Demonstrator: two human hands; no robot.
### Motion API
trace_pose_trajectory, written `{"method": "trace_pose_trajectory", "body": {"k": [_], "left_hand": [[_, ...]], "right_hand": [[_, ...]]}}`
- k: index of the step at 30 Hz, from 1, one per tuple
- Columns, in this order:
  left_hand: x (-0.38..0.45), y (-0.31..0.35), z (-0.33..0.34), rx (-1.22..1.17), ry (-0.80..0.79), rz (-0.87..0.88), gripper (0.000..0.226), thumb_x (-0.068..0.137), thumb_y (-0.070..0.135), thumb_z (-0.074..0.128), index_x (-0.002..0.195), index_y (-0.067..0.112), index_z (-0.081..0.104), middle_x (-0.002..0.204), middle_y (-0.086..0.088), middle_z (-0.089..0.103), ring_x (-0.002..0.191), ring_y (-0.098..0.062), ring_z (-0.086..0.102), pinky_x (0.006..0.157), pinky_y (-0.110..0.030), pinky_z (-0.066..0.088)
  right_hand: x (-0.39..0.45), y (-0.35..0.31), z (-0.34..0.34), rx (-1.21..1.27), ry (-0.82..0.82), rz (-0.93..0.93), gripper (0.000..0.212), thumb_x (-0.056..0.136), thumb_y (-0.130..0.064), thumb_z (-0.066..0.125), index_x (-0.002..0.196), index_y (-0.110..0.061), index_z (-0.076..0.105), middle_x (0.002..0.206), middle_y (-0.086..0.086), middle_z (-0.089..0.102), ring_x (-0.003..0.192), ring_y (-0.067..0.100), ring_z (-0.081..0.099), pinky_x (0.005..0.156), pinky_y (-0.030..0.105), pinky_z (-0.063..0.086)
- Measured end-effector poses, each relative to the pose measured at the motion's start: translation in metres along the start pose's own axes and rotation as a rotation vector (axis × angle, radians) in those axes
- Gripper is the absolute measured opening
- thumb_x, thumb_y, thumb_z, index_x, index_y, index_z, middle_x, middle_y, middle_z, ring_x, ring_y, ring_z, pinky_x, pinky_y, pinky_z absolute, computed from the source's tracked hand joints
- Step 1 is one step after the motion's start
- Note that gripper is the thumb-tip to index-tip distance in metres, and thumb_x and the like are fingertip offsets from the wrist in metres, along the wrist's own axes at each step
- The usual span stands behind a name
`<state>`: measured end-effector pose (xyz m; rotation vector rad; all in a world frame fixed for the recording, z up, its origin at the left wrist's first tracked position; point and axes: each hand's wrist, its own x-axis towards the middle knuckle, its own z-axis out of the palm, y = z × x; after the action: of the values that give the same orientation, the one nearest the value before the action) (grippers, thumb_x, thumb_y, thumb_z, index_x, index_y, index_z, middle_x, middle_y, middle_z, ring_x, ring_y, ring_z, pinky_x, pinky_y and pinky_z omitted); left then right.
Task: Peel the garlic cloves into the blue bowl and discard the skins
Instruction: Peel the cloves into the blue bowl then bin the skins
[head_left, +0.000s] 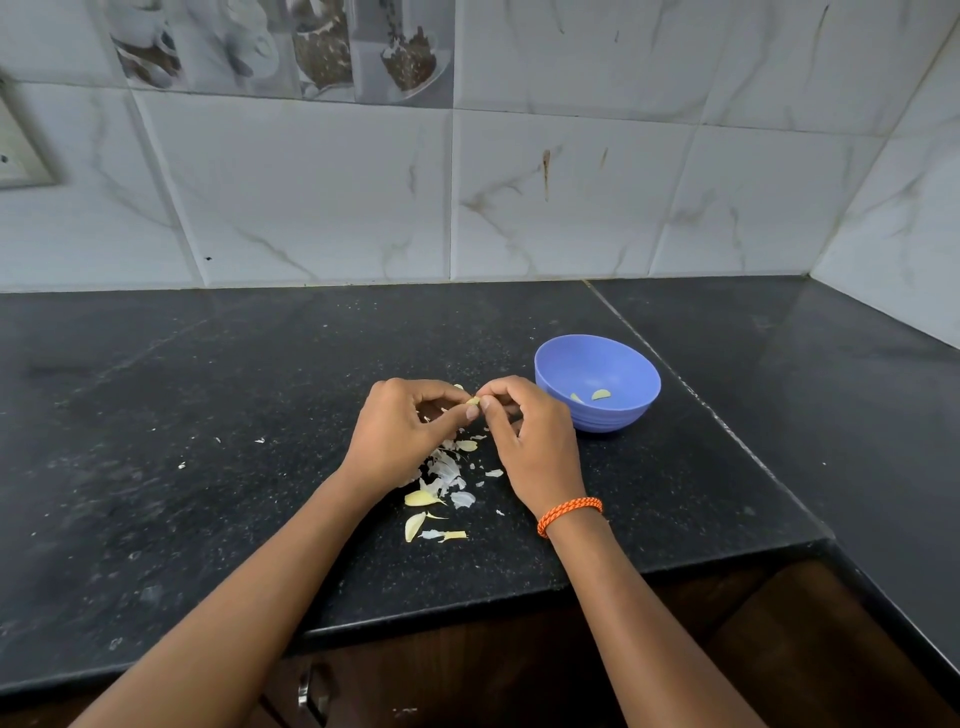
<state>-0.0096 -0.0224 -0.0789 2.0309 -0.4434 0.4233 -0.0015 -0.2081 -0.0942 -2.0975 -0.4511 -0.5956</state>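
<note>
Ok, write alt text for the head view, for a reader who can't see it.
Two hands, left and right, pinch one garlic clove between them above a black counter. Skins and a few cloves lie under the wrists. A blue bowl to the right holds two peeled cloves.

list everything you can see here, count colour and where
bowl: one, blue, on the counter right of the hands
peeled cloves: two, pale yellow, inside the bowl
clove being peeled: one, pale yellow, pinched between both hands
loose cloves: at least two, pale yellow, on the counter under the left wrist
skins: many scraps, white, scattered below the hands
counter: one, black speckled
wall tiles: white marbled, behind the counter
wristband: one, orange, on the right wrist
left hand: pinches the clove
right hand: pinches the clove
</note>
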Motion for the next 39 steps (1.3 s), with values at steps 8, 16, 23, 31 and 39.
{"method": "trace_pose_trajectory", "body": {"k": [8,16,23,31,39], "left_hand": [[0.002,-0.005,-0.001,0.031,0.06,-0.054,0.006,0.094,0.031,0.084,0.091,0.025,0.084,0.078,0.01,0.08,0.067,-0.014,0.076,0.071,-0.05,0.063],[0.002,-0.009,0.0,0.058,0.082,-0.059,0.002,0.093,0.031,0.085,0.092,0.03,0.085,0.081,0.016,0.08,0.071,-0.011,0.076,0.072,-0.049,0.063],[0.001,-0.007,0.0,0.078,0.068,-0.042,0.005,0.094,0.028,0.084,0.098,0.03,0.086,0.089,0.019,0.081,0.073,-0.006,0.076,0.074,-0.046,0.064],[0.002,0.0,-0.002,-0.093,0.08,-0.083,0.005,0.096,0.02,0.082,0.098,0.023,0.087,0.088,0.009,0.082,0.063,-0.019,0.076,0.065,-0.032,0.061],[0.0,0.0,-0.001,-0.198,0.065,-0.146,0.007,0.094,0.015,0.083,0.1,0.015,0.087,0.092,0.003,0.084,0.073,-0.02,0.08,0.067,-0.026,0.061]], "right_hand": [[0.0,-0.002,-0.001,0.0,0.046,0.011,0.009,0.104,-0.023,0.064,0.1,-0.025,0.071,0.096,-0.012,0.07,0.089,0.009,0.068,0.072,0.04,0.059],[-0.001,-0.006,-0.004,0.084,0.027,0.026,0.02,0.1,-0.011,0.066,0.115,-0.024,0.071,0.11,-0.012,0.07,0.094,0.008,0.069,0.068,0.03,0.06],[0.001,-0.005,-0.003,0.052,-0.012,0.004,0.011,0.102,-0.014,0.067,0.101,-0.024,0.072,0.103,-0.013,0.064,0.097,0.008,0.066,0.075,0.02,0.054],[0.001,-0.008,-0.005,0.158,-0.054,0.018,0.009,0.103,-0.012,0.066,0.101,-0.018,0.071,0.104,-0.008,0.066,0.097,0.012,0.067,0.074,0.014,0.05],[0.001,-0.01,-0.005,0.165,-0.035,0.026,0.008,0.102,-0.012,0.067,0.1,-0.017,0.072,0.104,-0.006,0.066,0.094,0.011,0.068,0.072,0.013,0.049]]}}
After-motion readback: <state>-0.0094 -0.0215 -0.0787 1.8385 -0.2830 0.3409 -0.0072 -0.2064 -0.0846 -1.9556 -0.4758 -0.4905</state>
